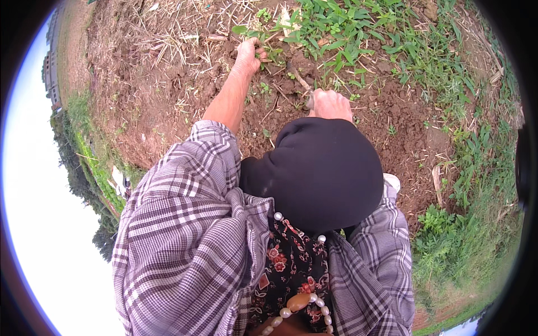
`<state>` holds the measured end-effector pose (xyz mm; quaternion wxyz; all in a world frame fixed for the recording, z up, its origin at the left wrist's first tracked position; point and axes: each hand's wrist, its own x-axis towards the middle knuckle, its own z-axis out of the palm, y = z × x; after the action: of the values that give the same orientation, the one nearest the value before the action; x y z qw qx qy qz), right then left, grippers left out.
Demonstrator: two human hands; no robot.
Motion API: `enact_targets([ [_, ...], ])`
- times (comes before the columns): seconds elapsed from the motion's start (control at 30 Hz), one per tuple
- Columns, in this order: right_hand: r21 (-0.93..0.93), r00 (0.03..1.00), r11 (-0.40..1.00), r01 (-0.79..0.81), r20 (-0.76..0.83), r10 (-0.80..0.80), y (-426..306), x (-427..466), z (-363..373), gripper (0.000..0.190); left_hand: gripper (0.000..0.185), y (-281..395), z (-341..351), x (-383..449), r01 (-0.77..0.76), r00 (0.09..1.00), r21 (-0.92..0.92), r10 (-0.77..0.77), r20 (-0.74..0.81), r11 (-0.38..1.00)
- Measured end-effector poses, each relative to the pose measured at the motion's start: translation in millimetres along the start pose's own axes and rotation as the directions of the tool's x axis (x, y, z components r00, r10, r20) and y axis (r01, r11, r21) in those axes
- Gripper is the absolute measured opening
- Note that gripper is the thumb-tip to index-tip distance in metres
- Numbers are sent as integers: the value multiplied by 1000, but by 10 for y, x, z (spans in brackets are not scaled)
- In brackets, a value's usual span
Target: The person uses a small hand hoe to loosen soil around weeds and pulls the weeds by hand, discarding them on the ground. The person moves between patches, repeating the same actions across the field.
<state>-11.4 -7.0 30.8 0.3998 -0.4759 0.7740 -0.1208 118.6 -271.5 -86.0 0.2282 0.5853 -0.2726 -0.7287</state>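
Note:
My left hand [251,55] reaches forward to the brown soil, its fingers curled around a small leafy weed [275,54]. My right hand [332,105] is closed on the handle of a hand tool, whose slim shaft [301,80] slants forward and left towards the soil. The working end is dark and hard to make out among the clods, so I cannot tell its exact kind. Loose soil [277,101] with small seedlings lies between the two hands. My black-clad knee [319,168] rises just behind the right hand and hides part of the wrist.
Dense green weeds [344,29] grow ahead and to the right. Dry straw [168,46] litters the soil on the left. A white shoe [392,182] shows beside the knee. Leafy plants [441,229] stand at the right. Trees [82,176] and a building [52,80] appear far left.

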Motion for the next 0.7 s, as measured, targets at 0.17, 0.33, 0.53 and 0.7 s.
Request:
enact_targets([
  [0.17, 52, 987, 987, 154, 32, -156, -306, 105, -842, 14, 9, 292, -365, -52, 37, 999, -89, -35, 26, 995],
  [0.33, 87, 992, 991, 103, -85, -96, 110, -98, -576, 14, 15, 601, 192, -640, -108, 960, 327, 13, 280, 939],
  [0.53, 63, 1000, 998, 7, 7, -8, 784, -485, -1671, 14, 25, 700, 1088, -772, -408, 871, 297, 272, 409, 863],
  [0.7, 20, 948, 987, -158, -276, 157, 1349, -1105, -1741, 14, 13, 257, 1983, -602, -559, 728, 159, 390, 563, 814],
])
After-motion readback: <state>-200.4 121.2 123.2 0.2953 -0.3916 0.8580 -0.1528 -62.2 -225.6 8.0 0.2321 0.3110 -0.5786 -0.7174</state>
